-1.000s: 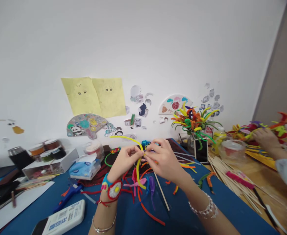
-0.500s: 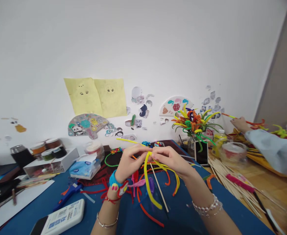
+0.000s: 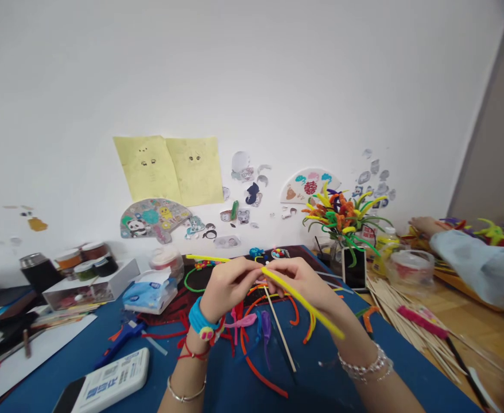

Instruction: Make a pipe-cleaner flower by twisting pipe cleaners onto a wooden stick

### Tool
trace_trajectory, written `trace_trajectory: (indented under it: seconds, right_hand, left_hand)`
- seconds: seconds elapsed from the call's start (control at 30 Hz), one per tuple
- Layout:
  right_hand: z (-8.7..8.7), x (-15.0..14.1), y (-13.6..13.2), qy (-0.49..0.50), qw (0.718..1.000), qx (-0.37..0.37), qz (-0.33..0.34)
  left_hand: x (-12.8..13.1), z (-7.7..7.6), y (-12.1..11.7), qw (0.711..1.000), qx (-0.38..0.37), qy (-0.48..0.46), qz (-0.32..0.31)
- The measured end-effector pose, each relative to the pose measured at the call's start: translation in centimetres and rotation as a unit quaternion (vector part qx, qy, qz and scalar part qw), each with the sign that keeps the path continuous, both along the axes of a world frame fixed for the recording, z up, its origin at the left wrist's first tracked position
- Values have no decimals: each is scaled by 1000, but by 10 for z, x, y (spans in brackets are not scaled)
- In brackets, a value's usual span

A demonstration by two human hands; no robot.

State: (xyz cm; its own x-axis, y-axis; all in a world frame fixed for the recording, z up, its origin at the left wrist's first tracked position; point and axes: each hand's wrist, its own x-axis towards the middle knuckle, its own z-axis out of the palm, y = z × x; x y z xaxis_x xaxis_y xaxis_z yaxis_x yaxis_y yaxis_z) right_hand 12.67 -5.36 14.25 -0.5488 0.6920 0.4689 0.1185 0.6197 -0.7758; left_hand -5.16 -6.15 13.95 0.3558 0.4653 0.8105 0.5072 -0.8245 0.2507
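A fuzzy yellow pipe cleaner [image 3: 303, 301] passes through the fingertips of both hands, one end sloping down to the right over my right wrist, the other [image 3: 209, 258] pointing out to the left. My left hand [image 3: 231, 285] pinches it near the middle. Close beside, my right hand [image 3: 301, 281] also has its fingers closed around it; the exact grip point is partly covered. A thin wooden stick [image 3: 281, 332] runs from below my fingers towards me; whether I hold its upper end cannot be told. Pink [image 3: 241, 322] and purple [image 3: 266, 332] pipe cleaner pieces lie under my hands.
A blue mat [image 3: 217, 378] covers the table. Left are a glue gun [image 3: 120, 342], a white box-like device [image 3: 105, 381] and a tissue pack [image 3: 148, 292]. Right stand a pipe cleaner bouquet [image 3: 342, 212], a phone [image 3: 354, 268] and wooden sticks [image 3: 398, 310]. A co-worker's sleeve [image 3: 467, 264] reaches in.
My hands came closer together. The yellow pipe cleaner's near end swung from hanging downward to slanting right. At right, the co-worker's arm reached in further and their hand moved.
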Motion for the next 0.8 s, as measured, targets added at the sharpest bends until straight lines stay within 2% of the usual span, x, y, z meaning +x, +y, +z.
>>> trace_trajectory:
  seconds: [0.1, 0.17, 0.3, 0.43, 0.53, 0.63, 0.73, 0.8]
  right_hand:
    - [-2, -3, 0, -25, 991, 107, -75]
    - [-6, -6, 3, -39, 972, 189, -132]
    - [-18, -16, 15, -121, 916, 325, -203]
    - [-34, -29, 32, -207, 853, 423, -224]
    - [-43, -37, 42, -230, 827, 457, -234]
    - [-49, -39, 49, -235, 810, 476, -251]
    - [-50, -36, 52, -228, 804, 478, -270]
    - [-50, -34, 54, -214, 812, 463, -282]
  left_hand:
    - [6, 1, -2, 998, -33, -4, 52]
    - [7, 2, -2, 995, -61, -4, 74]
    - [0, 5, 3, 988, -128, 26, 77]
    - [-17, -1, 17, 977, -181, 63, 93]
    - [-25, -14, 35, 960, -267, 32, 79]
    - [-23, -32, 56, 918, -395, -39, 16]
    - [-12, -45, 71, 886, -441, -124, -65]
    - [-5, -46, 73, 883, -436, -158, -78]
